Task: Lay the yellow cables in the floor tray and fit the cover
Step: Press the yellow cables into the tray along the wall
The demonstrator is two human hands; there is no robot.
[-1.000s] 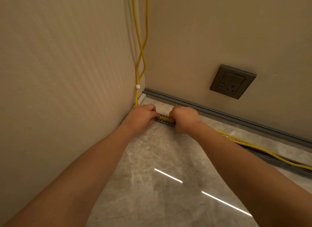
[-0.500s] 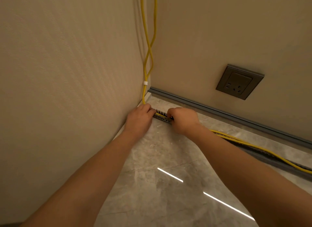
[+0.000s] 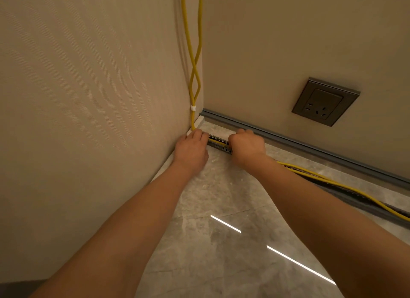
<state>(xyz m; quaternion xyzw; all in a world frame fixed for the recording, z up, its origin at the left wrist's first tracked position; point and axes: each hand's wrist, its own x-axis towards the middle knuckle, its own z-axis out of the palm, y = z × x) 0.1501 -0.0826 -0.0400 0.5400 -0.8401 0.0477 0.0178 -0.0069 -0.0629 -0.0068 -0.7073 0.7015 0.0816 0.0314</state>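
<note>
Two yellow cables (image 3: 192,60) come down the corner of the room, held together by a white tie (image 3: 193,108), and bend at the floor into the slotted floor tray (image 3: 218,142) that runs along the grey skirting (image 3: 310,142). Your left hand (image 3: 192,148) lies flat at the corner end of the tray, fingers pressed down where the cables turn. Your right hand (image 3: 247,145) is curled into a loose fist on the tray just beside it; whether it really pinches a cable I cannot tell, because the fingers hide this. Between the hands a short open part of the tray shows, with yellow inside.

Further to the right the cables (image 3: 346,186) lie loose over the dark channel, not yet seated, so I judge the laying is only at its beginning. No cover is visible.

Keep the left hand as an anchor at the bend, so the cables do not spring up. Press them with the right hand to the bottom, side by side and not crossed, and go along the tray in small steps away from the corner.
</note>
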